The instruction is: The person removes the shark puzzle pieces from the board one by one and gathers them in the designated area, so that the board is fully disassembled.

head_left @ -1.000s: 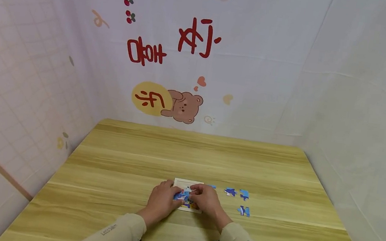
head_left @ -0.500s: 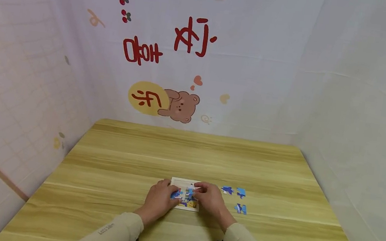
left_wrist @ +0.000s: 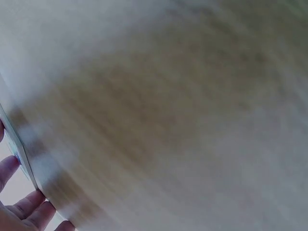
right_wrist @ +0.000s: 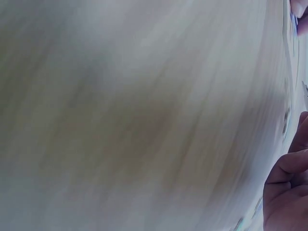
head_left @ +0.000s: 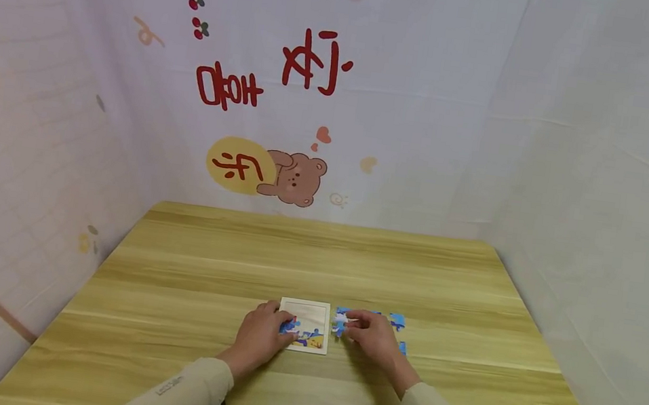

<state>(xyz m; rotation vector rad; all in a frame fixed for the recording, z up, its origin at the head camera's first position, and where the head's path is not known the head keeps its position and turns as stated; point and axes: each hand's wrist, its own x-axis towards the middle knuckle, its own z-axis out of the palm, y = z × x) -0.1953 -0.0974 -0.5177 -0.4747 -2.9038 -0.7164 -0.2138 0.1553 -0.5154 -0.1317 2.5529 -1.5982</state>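
My left hand (head_left: 261, 332) grips the left side of a white-rimmed puzzle tray (head_left: 327, 329), its thumb and index finger over the blue pieces there. Joined pieces (head_left: 312, 339) with blue and yellow print fill the tray's near part; the far part shows bare backing. Just right of the tray, my right hand (head_left: 377, 338) pinches a blue-and-white puzzle piece (head_left: 339, 326) between thumb and fingers. In the left wrist view, left fingertips (left_wrist: 36, 204) lie along the tray's edge. The right wrist view catches the curled right hand (right_wrist: 288, 187) at its right border.
Loose puzzle pieces lie beyond and beside the right hand, one blue piece (head_left: 398, 321) at the back and another (head_left: 402, 347) partly hidden by the wrist. The wooden table (head_left: 317, 256) meets a printed white curtain (head_left: 419, 140) at the back and sides.
My right hand has moved right, off the tray, carrying the puzzle piece that was over it. The left hand stays at the tray's left side. The head view has turned slightly.
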